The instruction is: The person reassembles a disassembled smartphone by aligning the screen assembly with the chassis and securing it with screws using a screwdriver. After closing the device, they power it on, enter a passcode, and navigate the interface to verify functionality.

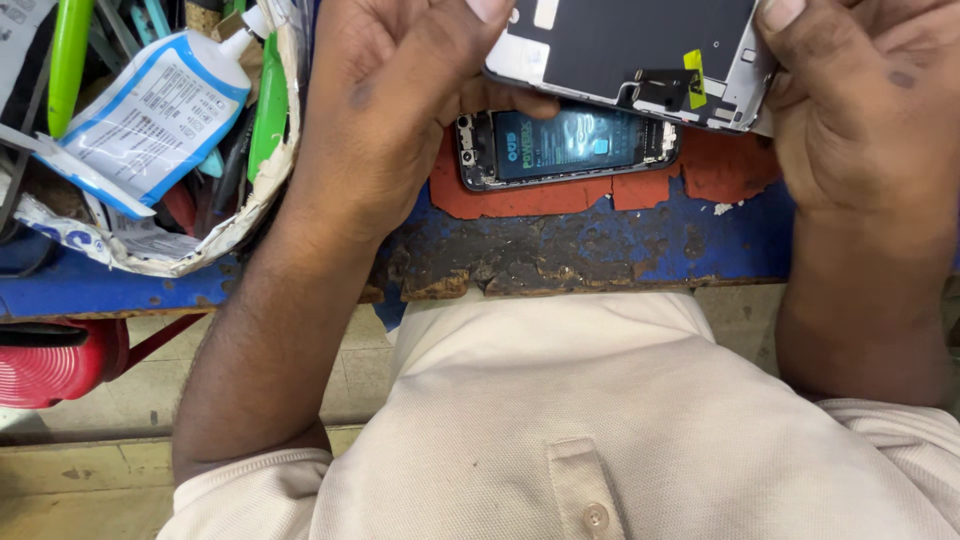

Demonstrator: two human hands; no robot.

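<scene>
Both my hands hold a phone screen panel (640, 45) with its dark back side up, lifted over the bench. My left hand (390, 110) grips its left edge and my right hand (860, 110) grips its right edge. A small black connector and a yellow tab show along its near edge. Under the panel lies the opened phone body (565, 148), its blue-labelled battery exposed, resting on a red mat (700, 175) on the worn blue bench (560, 250).
At the left a torn white tray (150, 255) holds a white-and-blue glue tube (150, 110), green tools (68, 50) and other tools. A red round object (50, 365) sits below the bench edge at the left. My beige shirt fills the lower view.
</scene>
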